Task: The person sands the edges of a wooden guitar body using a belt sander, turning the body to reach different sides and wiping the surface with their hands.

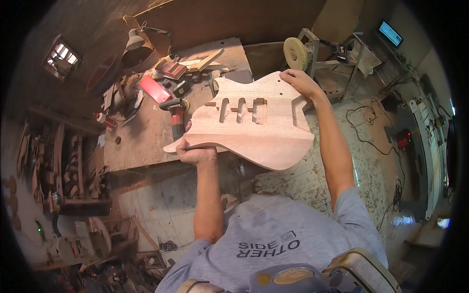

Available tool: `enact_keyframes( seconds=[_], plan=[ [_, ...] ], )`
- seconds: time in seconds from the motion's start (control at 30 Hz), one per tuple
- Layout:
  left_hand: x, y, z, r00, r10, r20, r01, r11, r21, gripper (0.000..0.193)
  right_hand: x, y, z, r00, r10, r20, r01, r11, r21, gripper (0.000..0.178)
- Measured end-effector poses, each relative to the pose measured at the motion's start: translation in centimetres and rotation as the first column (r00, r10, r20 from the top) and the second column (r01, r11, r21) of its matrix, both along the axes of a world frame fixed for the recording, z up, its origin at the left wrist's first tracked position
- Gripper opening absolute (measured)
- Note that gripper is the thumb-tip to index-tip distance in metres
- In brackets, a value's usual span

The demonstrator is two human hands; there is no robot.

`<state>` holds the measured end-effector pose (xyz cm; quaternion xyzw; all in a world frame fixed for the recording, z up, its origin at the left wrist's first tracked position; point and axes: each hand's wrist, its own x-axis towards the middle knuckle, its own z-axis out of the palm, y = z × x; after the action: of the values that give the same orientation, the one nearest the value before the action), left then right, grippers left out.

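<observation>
An unpainted wooden electric guitar body [259, 139] is held up in front of me, its routed face toward me. Three pickup cavities and a neck or control recess are cut into that face. My left hand [196, 153] is closed round the lower edge by the pointed horn, thumb over the wood. At the upper right edge, my right hand [300, 83] grips the rim, with some fingers hidden behind it. Just left of the body, a red and black angle grinder [177, 119] with a yellowish pad lies on the workbench [141, 146].
On the bench lie a red flat block [155, 89], wood offcuts [205, 61] and a white bottle with a red cap [105, 120]. Beyond stands a buffing wheel [295, 53] on a frame. Cables [366, 117] trail over the floor at right. A wood rack [68, 166] stands left.
</observation>
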<state>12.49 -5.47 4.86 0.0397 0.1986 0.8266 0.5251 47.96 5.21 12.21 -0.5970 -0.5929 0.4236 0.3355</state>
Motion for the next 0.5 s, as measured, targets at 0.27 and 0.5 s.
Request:
enact_keyframes(
  seconds=[0.27,0.5],
  plan=[
    [1.3,-2.1,-1.8,0.999,-0.043,0.005,0.042,0.999,0.031,0.082,-1.8,5.5,-4.3,0.980,0.142,0.141,-0.162,0.977,0.141,0.038],
    [-1.0,-2.9,-3.7,0.994,-0.108,-0.013,0.108,0.989,0.098,0.092,-5.0,7.6,-5.2,0.856,0.081,0.511,-0.232,0.943,0.239,0.055]
  ],
)
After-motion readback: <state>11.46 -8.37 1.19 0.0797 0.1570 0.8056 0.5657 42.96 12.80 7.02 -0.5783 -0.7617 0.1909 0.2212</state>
